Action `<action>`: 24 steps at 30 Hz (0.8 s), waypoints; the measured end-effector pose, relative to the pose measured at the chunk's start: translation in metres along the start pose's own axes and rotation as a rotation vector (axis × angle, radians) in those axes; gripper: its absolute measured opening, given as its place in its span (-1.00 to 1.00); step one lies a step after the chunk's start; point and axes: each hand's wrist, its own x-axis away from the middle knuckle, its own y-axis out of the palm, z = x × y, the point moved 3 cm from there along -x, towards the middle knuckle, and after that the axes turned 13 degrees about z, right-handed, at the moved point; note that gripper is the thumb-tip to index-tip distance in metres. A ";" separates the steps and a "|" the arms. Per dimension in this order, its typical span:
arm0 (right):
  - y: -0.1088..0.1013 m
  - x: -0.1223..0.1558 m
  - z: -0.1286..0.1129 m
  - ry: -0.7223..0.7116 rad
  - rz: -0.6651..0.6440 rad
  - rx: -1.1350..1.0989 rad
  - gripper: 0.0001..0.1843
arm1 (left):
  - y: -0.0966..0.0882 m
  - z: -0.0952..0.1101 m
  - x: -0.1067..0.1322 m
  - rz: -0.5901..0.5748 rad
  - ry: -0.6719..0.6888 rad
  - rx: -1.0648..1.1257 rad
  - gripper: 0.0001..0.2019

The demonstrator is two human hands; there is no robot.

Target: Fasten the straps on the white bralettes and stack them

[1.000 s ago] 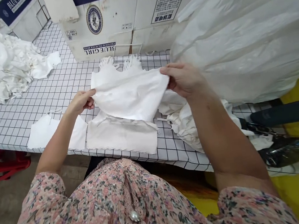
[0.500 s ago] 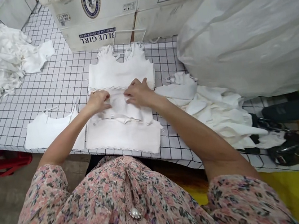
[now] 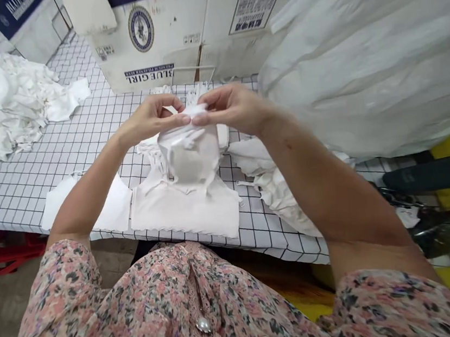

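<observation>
Between my hands hangs a white garment piece (image 3: pixel 192 153), lifted above the table and blurred by motion. My left hand (image 3: pixel 156 114) pinches its upper edge between thumb and fingers. From the other side my right hand (image 3: pixel 225 105) pinches the same bunched edge, the thumbs almost touching. Below lies a flat white garment (image 3: pixel 184 209) with a wavy lower hem, near the table's front edge. Beside it on the left, under my left forearm, is another flat white garment (image 3: pixel 109 210). More white pieces behind are largely hidden by my hands.
A heap of white garments (image 3: pixel 7 102) lies at the left on the checked tablecloth (image 3: pixel 112 116). White cartons (image 3: pixel 175 32) stand at the back. A large white plastic bag (image 3: pixel 360 64) and crumpled white garments (image 3: pixel 281 194) are at the right. A black machine part (image 3: pixel 441 229) sits far right.
Both hands have risen and come together, lifting the white piece from the flat garment, on which it was lying. The view has tilted up slightly, showing more of the cartons.
</observation>
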 end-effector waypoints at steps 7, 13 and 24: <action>-0.056 0.006 -0.071 -0.098 0.156 -0.015 -0.32 | -0.054 0.043 0.010 0.044 0.056 0.073 -0.49; -0.073 0.024 -0.110 -0.198 0.280 -0.046 -0.32 | -0.077 0.079 0.019 -0.043 0.142 -0.082 -0.58; -0.110 0.037 -0.122 -0.212 0.282 0.123 -0.37 | -0.106 0.094 0.036 0.050 0.175 -0.032 -0.49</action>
